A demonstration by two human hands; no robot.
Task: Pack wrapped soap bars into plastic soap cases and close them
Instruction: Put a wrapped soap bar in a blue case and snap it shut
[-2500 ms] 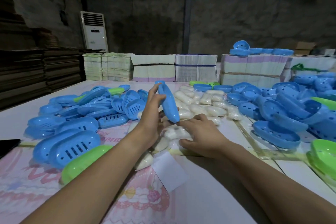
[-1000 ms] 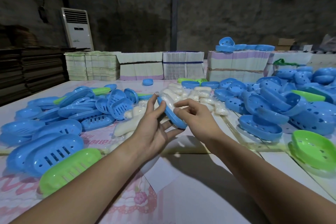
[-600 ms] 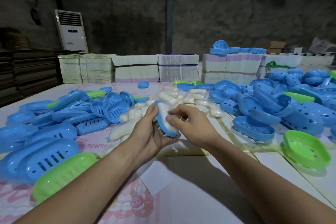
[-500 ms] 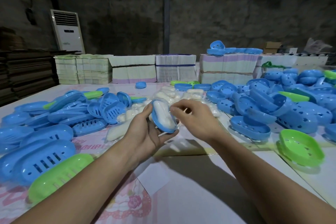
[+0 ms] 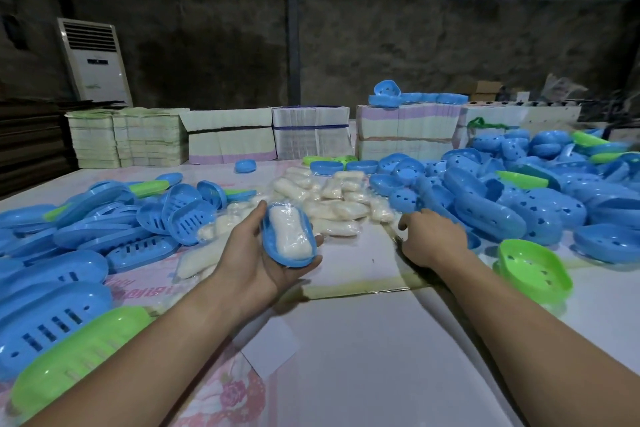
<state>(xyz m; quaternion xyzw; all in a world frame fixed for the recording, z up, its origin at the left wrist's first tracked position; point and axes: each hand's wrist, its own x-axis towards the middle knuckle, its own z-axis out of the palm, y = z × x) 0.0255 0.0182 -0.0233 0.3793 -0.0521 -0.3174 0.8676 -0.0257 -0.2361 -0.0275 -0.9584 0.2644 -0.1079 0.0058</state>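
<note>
The left hand cups the blue case half holding soap; the right hand, fingers curled, should grab a matching lid.

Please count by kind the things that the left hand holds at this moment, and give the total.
Blue case half: 1
Wrapped soap bar, lying inside that half: 1
Total: 2, both cradled in the left hand
</note>
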